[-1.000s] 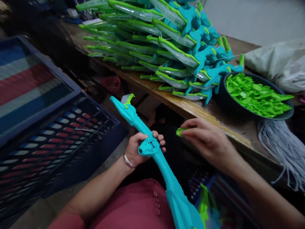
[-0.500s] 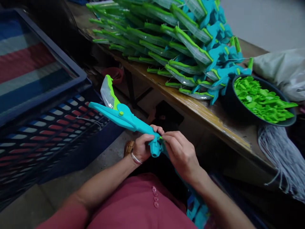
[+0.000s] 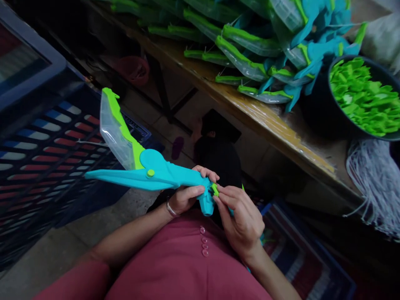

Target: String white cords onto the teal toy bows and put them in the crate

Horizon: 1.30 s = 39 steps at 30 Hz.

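My left hand (image 3: 188, 196) is closed around the narrow part of a turquoise plastic toy (image 3: 168, 173), thumb on top and fingers behind. From the toy's far end rises a bright green and clear blade-like piece (image 3: 120, 131), angled away from a long turquoise point. A round green knob (image 3: 150, 173) sits at their joint. My right hand (image 3: 242, 214) pinches a small green plastic piece (image 3: 215, 189) against the toy's near end, beside a short turquoise stub (image 3: 206, 205). Whether the piece is seated in the toy I cannot tell.
On the wooden table (image 3: 259, 121) lie stacked turquoise toys with green and clear blades (image 3: 242, 58). A dark bowl (image 3: 315, 96) holds green pieces (image 3: 367, 98), above a bundle of grey strings (image 3: 373, 183). Blue crates (image 3: 59, 79) flank me; a red basin (image 3: 134, 71) stands under the table.
My view has shifted, so the table stack sits higher in it. The toy now lies more level, and more of the green piece shows at my right fingertips. Both hands keep their hold.
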Each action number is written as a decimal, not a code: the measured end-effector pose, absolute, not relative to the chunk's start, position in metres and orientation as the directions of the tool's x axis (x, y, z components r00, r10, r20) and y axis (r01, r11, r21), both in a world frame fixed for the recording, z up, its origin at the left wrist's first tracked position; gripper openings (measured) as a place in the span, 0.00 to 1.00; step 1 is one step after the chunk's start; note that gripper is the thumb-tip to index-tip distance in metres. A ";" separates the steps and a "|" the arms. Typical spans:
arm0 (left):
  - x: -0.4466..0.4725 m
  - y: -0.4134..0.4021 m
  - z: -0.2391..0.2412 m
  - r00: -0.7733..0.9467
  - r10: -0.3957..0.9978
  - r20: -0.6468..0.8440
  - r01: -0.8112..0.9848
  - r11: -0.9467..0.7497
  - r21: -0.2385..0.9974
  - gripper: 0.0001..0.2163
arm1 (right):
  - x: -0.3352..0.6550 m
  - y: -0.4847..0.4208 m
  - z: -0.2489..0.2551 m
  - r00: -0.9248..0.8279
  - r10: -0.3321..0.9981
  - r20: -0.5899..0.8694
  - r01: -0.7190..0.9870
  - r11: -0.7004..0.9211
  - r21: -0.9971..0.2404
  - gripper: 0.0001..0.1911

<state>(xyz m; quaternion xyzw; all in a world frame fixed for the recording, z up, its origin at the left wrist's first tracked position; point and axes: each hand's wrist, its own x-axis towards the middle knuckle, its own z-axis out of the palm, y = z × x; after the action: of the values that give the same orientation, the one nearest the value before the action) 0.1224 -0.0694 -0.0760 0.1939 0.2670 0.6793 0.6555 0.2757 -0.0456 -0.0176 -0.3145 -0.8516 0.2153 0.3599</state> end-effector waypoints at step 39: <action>0.115 -0.073 -0.095 0.010 0.998 0.064 -0.637 -0.043 0.770 0.16 | 0.280 -0.058 -0.009 -0.635 0.730 0.252 0.489 0.633 -0.600 0.26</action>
<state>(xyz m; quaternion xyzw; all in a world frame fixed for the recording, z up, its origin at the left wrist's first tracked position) 0.1153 -0.0726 -0.0949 0.3233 0.2790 0.6458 0.6329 0.2804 -0.0581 -0.0089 -0.3502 -0.8700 0.2466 0.2443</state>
